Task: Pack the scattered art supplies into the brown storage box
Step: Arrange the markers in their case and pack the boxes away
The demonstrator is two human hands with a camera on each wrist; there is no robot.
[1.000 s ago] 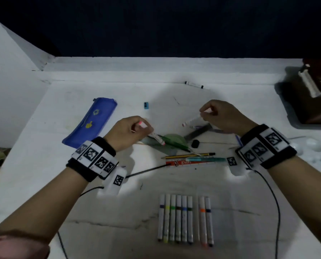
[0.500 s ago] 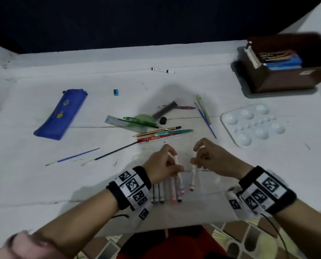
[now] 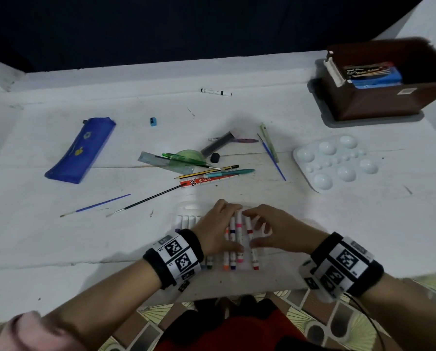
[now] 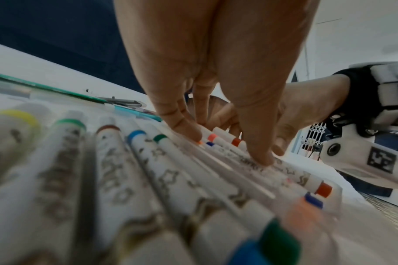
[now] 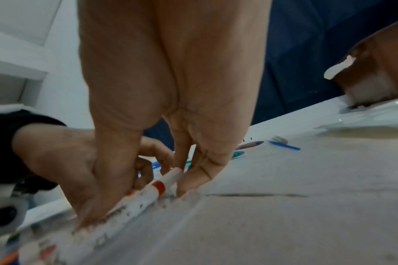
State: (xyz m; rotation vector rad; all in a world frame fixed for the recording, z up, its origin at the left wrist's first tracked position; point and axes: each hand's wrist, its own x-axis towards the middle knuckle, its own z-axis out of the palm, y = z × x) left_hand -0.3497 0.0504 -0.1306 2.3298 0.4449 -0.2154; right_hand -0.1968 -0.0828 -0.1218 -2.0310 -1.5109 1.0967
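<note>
A row of white markers (image 3: pixel 230 260) lies in a clear tray at the table's near edge, close up in the left wrist view (image 4: pixel 148 161). My left hand (image 3: pixel 230 228) arches over the row, fingertips and thumb (image 4: pixel 259 156) pinching a pink-banded marker (image 3: pixel 239 225) against it. Beside it my right hand (image 3: pixel 256 228) pinches a red-banded marker (image 3: pixel 249 230) (image 5: pixel 158 186) between thumb and fingers, low on the tray. The brown storage box (image 3: pixel 379 102) stands at the far right on a grey lid, with a blue packet inside.
A white palette (image 3: pixel 336 160) lies right of centre. Pens, pencils and rulers (image 3: pixel 201 168) are piled mid-table, with two brushes (image 3: pixel 146 201) to their left. A blue pencil case (image 3: pixel 80 150), a blue sharpener (image 3: pixel 153 121) and a lone marker (image 3: pixel 215 92) lie farther back.
Both hands have come back from the mid-table pile to the near row, each carrying a marker, and now hold the markers down in the tray. The head view has swung right.
</note>
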